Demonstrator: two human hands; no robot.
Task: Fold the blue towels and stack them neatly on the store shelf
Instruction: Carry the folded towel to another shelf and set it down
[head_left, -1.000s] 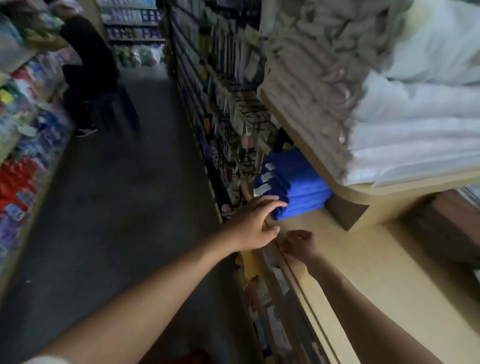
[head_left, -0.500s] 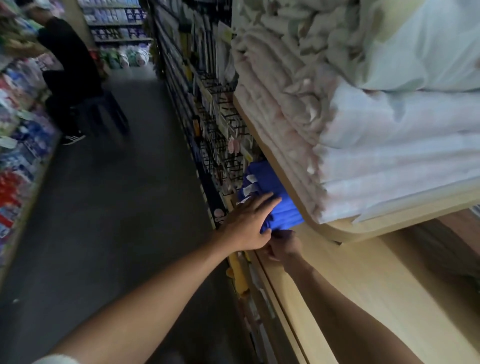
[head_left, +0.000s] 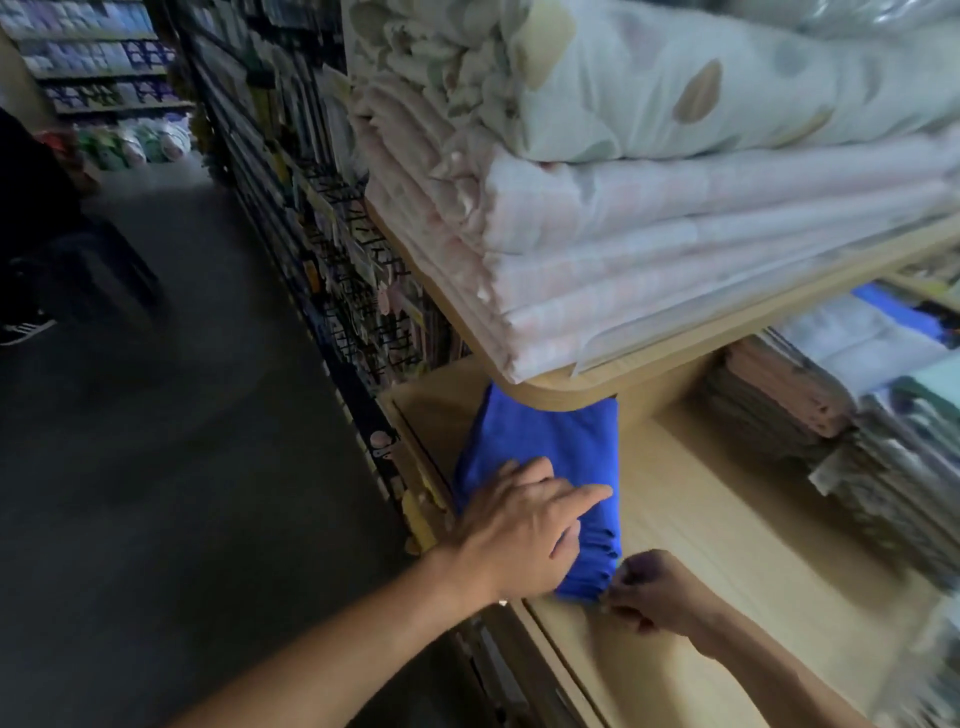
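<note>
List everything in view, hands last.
blue towels: one folded stack, blue, lower shelf, far end under the upper shelf
lower shelf: one, light wood, under the stack
upper shelf: one, light wood, above the towels
folded linens: one pile, pale pink-white, upper shelf
patterned bedding: one, pale, spotted, atop that pile
packaged linens: several stacks, mixed colours, lower shelf's right
hook rack: one, black, beyond the shelves
another person: one, dark clothes, aisle, far left
left hand: flat on the stack's top
right hand: at the stack's near corner, fingers curled; grip unclear

Dim aisle, brighter shelf linens, blurred edges, wide-angle bending
</note>
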